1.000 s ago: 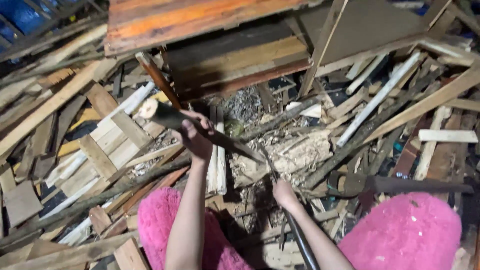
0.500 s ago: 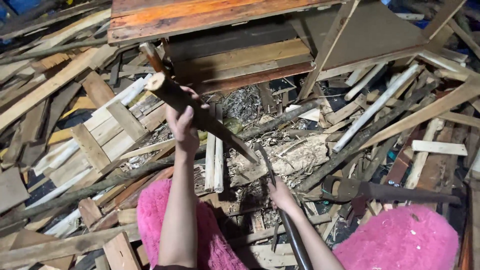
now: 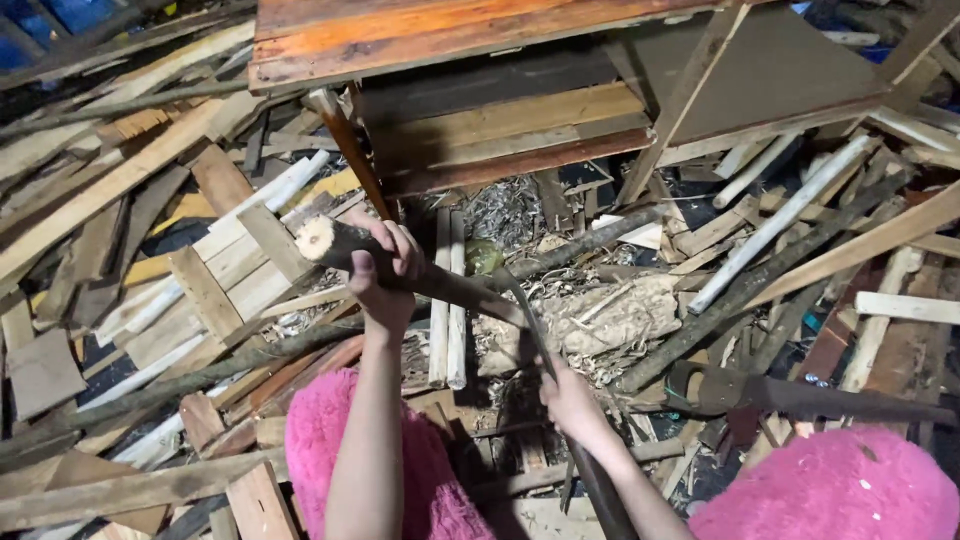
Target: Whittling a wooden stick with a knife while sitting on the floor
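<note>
**Blade set against the branch, stroke under way**

Since the earlier frames, the left hand (image 3: 385, 275) has drawn the branch (image 3: 400, 265) down and toward the middle of the frame, so its pale cut end now sits left of centre rather than up near the dark wooden leg, and the right hand (image 3: 572, 400) has come slightly lower and closer in.

The left hand's fingers (image 3: 400, 245) are closed round the branch just behind that cut end, knuckles up, thumb hidden beneath. From the grip the branch slopes down to the right, toward the middle of the frame, where it meets the curved blade (image 3: 525, 315). The right hand is wrapped shut on the blade's dark handle, which runs off the bottom edge between the pink-clad knees (image 3: 830, 490).

Judging by the stance, this is the trimming step: blade edge resting at or very near the lower part of the branch, over a pale chopping log (image 3: 610, 325) among shavings. Whether the edge has bitten in cannot be told.

A next stroke would call for a firm hold with the left hand kept well up the branch, clear of the edge, and a controlled pull along the wood.

Scrap planks (image 3: 200, 270) lie heaped at left; a reddish table (image 3: 450, 30) fills the top.
</note>
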